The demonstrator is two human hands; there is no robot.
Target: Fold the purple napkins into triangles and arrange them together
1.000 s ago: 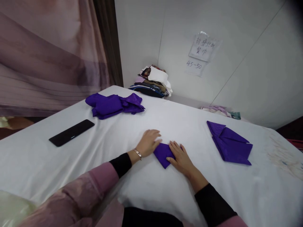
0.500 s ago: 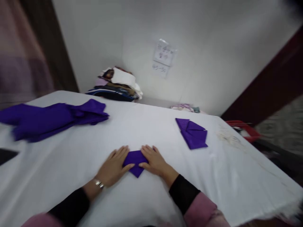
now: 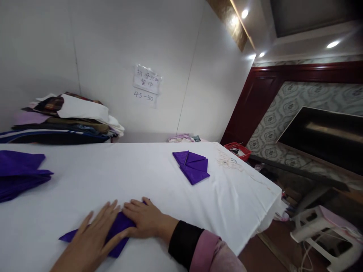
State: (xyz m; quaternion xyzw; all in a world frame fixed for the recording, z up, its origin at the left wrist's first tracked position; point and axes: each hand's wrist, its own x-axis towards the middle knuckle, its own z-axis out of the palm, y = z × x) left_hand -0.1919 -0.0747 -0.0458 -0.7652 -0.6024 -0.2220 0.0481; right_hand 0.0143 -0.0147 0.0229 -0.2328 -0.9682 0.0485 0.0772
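A purple folded cloth napkin [image 3: 117,229] lies on the white-covered table [image 3: 136,162], its pointed left end sticking out past my fingers. My left hand [image 3: 90,238] rests flat across its left part with the fingers stretched out. On its right part lies my right hand [image 3: 144,219], fingers extended and pressing down, the thumb close to the left thumb. Both palms cover much of the cloth, so its full outline is hidden. Farther back to the right is a second folded purple napkin [image 3: 193,166], touched by neither hand.
Loose purple cloth [image 3: 19,173] lies at the left. Behind the table stands a pile of folded clothes [image 3: 82,117] against the wall, under a paper sign [image 3: 146,79]. A red basket [image 3: 239,151] is past the far right corner; a white stool [image 3: 329,234] stands right.
The view has swung to the right, showing the television and stool. The napkin under my hands now shows a long point on the left, and my left hand lies flatter across it.
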